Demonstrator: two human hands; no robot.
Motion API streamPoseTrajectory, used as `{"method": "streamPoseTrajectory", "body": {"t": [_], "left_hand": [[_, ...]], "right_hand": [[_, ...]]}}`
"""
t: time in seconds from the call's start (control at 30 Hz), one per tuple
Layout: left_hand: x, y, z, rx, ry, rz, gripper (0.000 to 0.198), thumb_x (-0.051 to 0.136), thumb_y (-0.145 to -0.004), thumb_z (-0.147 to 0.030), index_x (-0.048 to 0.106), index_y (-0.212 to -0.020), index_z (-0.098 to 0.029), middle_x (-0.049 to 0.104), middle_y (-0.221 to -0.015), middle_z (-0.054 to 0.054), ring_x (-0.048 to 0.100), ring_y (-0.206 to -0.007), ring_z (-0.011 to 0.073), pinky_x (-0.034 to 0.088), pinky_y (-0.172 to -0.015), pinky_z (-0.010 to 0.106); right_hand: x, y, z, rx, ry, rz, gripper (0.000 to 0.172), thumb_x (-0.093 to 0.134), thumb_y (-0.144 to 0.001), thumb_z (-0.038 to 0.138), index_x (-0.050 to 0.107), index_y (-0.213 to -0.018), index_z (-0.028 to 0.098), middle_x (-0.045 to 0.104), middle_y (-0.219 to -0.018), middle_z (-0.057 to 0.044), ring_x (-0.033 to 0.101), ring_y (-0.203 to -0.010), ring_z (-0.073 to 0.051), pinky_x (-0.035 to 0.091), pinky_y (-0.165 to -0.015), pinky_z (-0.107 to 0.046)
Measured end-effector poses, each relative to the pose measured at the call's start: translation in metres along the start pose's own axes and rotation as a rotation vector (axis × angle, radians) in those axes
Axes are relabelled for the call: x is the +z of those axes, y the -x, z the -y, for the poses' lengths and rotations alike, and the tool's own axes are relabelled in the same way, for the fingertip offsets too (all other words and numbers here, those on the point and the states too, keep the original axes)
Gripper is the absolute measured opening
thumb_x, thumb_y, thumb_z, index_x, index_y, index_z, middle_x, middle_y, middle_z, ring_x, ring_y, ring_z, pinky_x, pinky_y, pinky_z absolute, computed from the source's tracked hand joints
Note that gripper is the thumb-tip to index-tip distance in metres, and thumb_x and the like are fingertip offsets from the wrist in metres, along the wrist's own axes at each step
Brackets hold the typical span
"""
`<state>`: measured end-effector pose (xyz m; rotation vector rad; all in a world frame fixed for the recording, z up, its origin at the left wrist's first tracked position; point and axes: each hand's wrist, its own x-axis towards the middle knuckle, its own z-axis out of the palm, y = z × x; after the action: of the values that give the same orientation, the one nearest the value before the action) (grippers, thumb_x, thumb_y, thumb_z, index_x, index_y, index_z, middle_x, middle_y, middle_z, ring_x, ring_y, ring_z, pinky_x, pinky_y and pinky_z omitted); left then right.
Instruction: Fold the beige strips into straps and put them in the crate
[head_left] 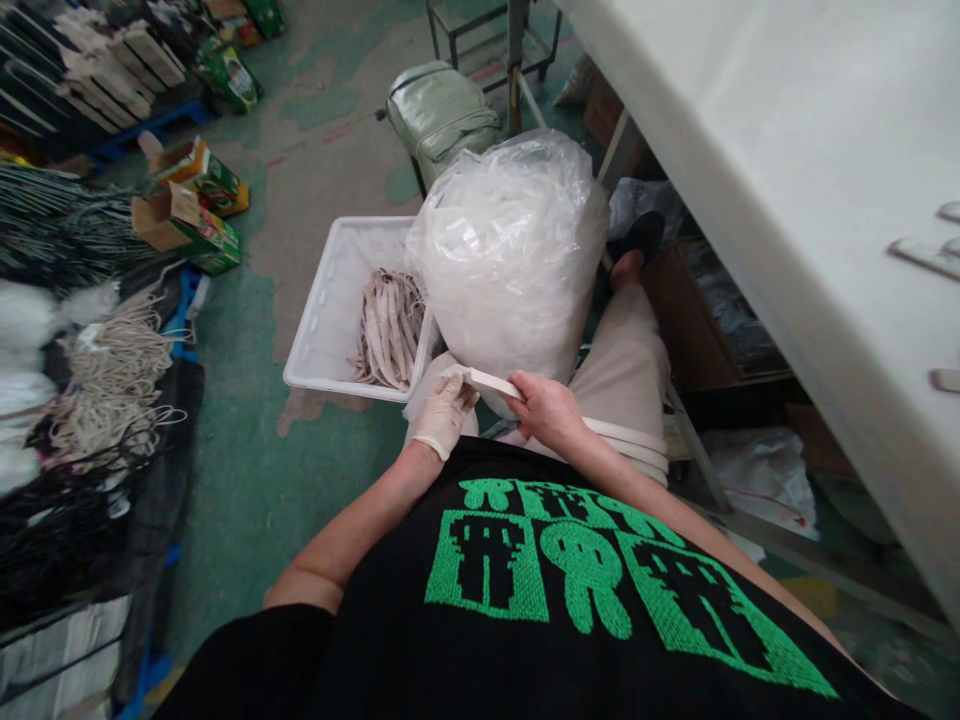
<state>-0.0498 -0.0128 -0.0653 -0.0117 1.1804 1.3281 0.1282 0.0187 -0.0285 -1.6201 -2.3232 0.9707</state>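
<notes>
My left hand (441,415), in a pale thin glove, is closed around a sheet of clear plastic film (426,384) and the far end of a flat white strip (493,384). My right hand (550,408) is bare and grips the strip's near end. The strip spans the gap between both hands, in front of my belly. More long white strips (626,448) lie across my lap. Just beyond my hands stands a big bulging clear plastic bag (517,250) with whitish contents. What my right fingers cover underneath is hidden.
A white plastic bin (315,330) holding a bundle of beige strips (394,330) stands at left. A white table (750,110) juts in at right, with metal pieces (926,256). Behind are a green wrapped bale (442,115), cartons (214,240) and corded bundles (112,370).
</notes>
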Motion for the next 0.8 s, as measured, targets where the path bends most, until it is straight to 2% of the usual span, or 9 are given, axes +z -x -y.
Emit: {"method": "streamPoseTrajectory", "body": {"t": [0.13,0.23,0.37,0.47,0.6,0.67,0.8], "left_hand": [[0.003,0.006,0.007,-0.06,-0.034,0.021,0.026,0.087,-0.07,-0.023,0.069,-0.089,-0.019,0.073,-0.082,-0.001,0.069,-0.077,0.0131,0.052,-0.083,0.027],[0.006,0.011,0.008,-0.112,-0.042,0.051,0.023,0.084,-0.073,-0.02,0.069,-0.091,-0.019,0.073,-0.082,0.001,0.07,-0.079,0.0153,0.053,-0.083,0.029],[0.004,0.012,-0.001,-0.098,0.006,-0.048,0.016,0.079,-0.08,-0.022,0.069,-0.093,-0.02,0.072,-0.082,0.0,0.069,-0.076,0.0127,0.053,-0.083,0.027],[0.005,0.016,-0.004,-0.138,0.036,-0.083,0.014,0.079,-0.081,-0.023,0.068,-0.09,-0.019,0.072,-0.08,0.001,0.068,-0.074,0.0125,0.053,-0.083,0.028],[0.015,0.027,0.001,-0.226,0.031,0.052,0.014,0.079,-0.081,-0.023,0.07,-0.091,-0.02,0.074,-0.082,0.003,0.07,-0.077,0.0154,0.055,-0.08,0.029],[0.018,0.03,0.002,-0.209,0.052,0.087,0.015,0.079,-0.081,-0.023,0.071,-0.093,-0.02,0.074,-0.084,0.003,0.07,-0.078,0.0157,0.055,-0.08,0.029],[0.015,0.029,-0.004,-0.159,0.125,-0.006,0.014,0.08,-0.08,-0.02,0.067,-0.083,-0.018,0.071,-0.076,0.001,0.069,-0.074,0.0136,0.054,-0.083,0.029]], "right_hand": [[0.001,-0.005,0.008,0.014,0.034,0.048,0.015,0.054,-0.095,0.032,0.065,-0.087,0.024,0.066,-0.066,-0.002,0.057,-0.066,-0.018,0.027,-0.057,-0.027],[-0.004,-0.009,0.012,0.028,0.019,0.112,0.016,0.052,-0.096,0.031,0.065,-0.09,0.023,0.068,-0.069,-0.002,0.058,-0.063,-0.017,0.028,-0.055,-0.027],[-0.025,-0.003,0.004,-0.032,-0.267,0.229,0.024,0.045,-0.1,0.033,0.065,-0.106,0.023,0.072,-0.077,0.0,0.058,-0.053,-0.013,0.035,-0.053,-0.025],[-0.038,0.0,0.001,-0.065,-0.284,0.152,0.028,0.049,-0.098,0.033,0.065,-0.121,0.025,0.07,-0.072,0.001,0.062,-0.059,-0.015,0.038,-0.056,-0.025],[-0.037,-0.004,0.014,-0.068,-0.095,0.129,0.03,0.056,-0.093,0.026,0.068,-0.121,0.026,0.071,-0.071,0.0,0.064,-0.064,-0.018,0.037,-0.057,-0.026],[-0.039,-0.003,0.016,-0.079,-0.137,0.164,0.033,0.053,-0.095,0.028,0.066,-0.125,0.025,0.072,-0.073,-0.001,0.063,-0.06,-0.017,0.039,-0.056,-0.026],[-0.055,0.008,0.009,-0.109,-0.288,0.13,0.042,0.045,-0.099,0.034,0.058,-0.138,0.024,0.073,-0.076,-0.002,0.06,-0.054,-0.016,0.044,-0.057,-0.027]]}}
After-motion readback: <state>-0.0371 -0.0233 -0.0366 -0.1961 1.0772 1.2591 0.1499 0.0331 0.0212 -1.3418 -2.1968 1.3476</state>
